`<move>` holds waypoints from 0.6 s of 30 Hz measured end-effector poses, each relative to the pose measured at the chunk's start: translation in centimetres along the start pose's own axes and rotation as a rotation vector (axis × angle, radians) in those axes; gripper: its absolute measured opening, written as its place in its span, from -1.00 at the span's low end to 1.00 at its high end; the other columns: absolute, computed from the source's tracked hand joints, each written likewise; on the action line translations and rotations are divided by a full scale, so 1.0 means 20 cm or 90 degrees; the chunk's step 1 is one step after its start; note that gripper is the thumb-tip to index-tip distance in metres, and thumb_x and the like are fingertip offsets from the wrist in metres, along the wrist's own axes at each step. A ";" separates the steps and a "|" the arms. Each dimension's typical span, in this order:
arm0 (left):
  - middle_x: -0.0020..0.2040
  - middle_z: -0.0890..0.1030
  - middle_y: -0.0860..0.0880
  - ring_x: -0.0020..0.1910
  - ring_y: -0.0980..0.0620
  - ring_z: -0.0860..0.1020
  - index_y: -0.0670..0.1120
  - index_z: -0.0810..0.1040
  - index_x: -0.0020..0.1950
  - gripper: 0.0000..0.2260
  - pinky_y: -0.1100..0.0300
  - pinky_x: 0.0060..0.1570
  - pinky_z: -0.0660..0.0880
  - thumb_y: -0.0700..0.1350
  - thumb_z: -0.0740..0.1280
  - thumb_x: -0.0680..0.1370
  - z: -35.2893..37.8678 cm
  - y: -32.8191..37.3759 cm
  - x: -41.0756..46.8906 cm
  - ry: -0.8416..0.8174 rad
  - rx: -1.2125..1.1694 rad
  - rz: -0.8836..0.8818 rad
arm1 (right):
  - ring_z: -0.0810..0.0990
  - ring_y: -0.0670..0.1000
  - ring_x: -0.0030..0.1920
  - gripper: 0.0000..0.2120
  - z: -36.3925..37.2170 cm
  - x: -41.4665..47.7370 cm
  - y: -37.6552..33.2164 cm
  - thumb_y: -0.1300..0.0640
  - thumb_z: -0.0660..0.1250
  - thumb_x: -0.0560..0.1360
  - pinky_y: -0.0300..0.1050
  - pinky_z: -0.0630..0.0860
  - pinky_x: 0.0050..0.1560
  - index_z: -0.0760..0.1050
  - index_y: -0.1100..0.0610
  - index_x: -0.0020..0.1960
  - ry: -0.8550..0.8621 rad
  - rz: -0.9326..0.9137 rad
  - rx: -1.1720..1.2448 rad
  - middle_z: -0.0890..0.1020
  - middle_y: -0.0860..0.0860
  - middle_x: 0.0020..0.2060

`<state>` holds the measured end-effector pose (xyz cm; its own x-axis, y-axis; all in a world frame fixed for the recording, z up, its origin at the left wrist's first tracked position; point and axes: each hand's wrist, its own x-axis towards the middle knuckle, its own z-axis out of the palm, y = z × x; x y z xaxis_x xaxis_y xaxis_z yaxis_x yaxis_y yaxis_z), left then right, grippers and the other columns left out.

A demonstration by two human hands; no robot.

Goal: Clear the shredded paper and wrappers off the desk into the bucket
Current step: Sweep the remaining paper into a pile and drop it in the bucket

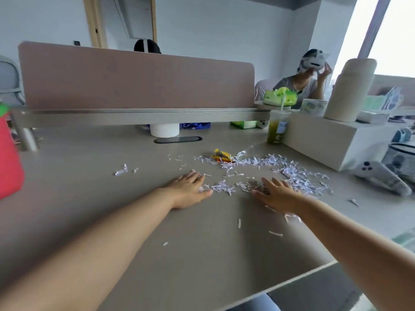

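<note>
White shredded paper (292, 173) lies scattered over the grey desk (89, 198), thickest at the right, with a small heap (224, 187) between my hands. A yellow and orange wrapper (221, 156) sits behind the shreds, next to a clear wrapper (243, 154). My left hand (188, 191) rests flat on the desk, fingers apart, its thumb touching the small heap. My right hand (278, 194) lies flat and spread over shreds on the other side. A red bucket (9, 158) shows at the left edge, partly out of frame.
A pink divider (134, 79) and shelf run along the back. A green drink cup (277, 129), a white box (325, 140) with a beige flask (350, 90), and a white controller (381, 178) stand at the right. A person sits beyond the desk.
</note>
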<state>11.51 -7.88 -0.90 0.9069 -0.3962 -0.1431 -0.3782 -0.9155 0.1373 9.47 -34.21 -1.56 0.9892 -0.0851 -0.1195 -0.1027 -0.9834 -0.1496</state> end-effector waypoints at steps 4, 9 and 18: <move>0.55 -0.13 -0.01 0.52 0.06 -0.14 -0.06 -0.14 0.50 -0.43 0.11 0.49 -0.16 0.17 -0.06 0.59 0.02 0.08 -0.01 0.005 -0.033 0.048 | -0.02 0.07 0.51 -0.44 0.05 -0.03 -0.18 -0.24 -0.06 0.53 0.11 -0.02 0.50 0.02 -0.04 0.46 0.033 -0.144 -0.002 0.05 -0.01 0.52; 0.55 -0.11 0.01 0.52 0.09 -0.11 -0.01 -0.12 0.51 -0.35 0.12 0.50 -0.11 0.21 0.06 0.54 -0.03 0.00 -0.14 0.045 -0.165 0.033 | 0.37 0.08 0.35 -0.55 -0.05 -0.08 -0.26 -0.07 0.14 0.55 -0.13 0.30 0.30 0.26 0.04 0.39 0.069 -0.247 0.201 0.33 0.05 0.42; 0.49 -0.35 0.12 0.40 0.19 -0.39 0.22 -0.44 0.31 -0.02 -0.02 0.47 -0.22 0.65 -0.26 0.02 0.04 -0.02 -0.49 -0.059 0.091 0.133 | 0.00 0.00 0.51 -0.10 -0.07 -0.36 0.08 -0.46 0.22 0.21 0.14 -0.01 0.51 0.01 -0.19 0.44 -0.009 -0.285 0.068 0.07 -0.07 0.51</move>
<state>2.63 -3.76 -0.31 0.7878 -0.5768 -0.2158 -0.5843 -0.8108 0.0339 2.28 -35.41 0.38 0.9372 0.3474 -0.0327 0.3238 -0.9008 -0.2892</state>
